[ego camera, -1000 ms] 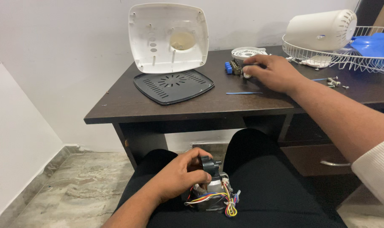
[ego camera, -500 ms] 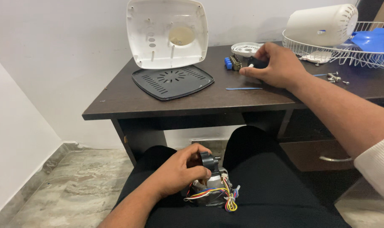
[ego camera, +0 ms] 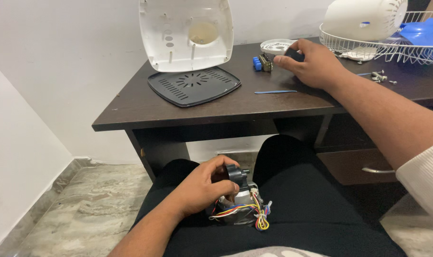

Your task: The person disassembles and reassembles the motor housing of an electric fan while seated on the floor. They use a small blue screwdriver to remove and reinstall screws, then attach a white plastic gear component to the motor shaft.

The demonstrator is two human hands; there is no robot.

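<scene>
Resting in the person's lap at the near centre of the head view, the fan motor [ego camera: 238, 204] with its bundle of coloured wires [ego camera: 254, 214] is gripped by the left hand [ego camera: 202, 188], fingers curled round the metal body. It looks dense, rigid and best held by that body, not the thin wires. Far right on the dark table [ego camera: 188, 112], the right hand [ego camera: 312, 64] has its fingers closed on a small dark part beside a blue-buttoned switch block [ego camera: 260, 63]; no labels show.
</scene>
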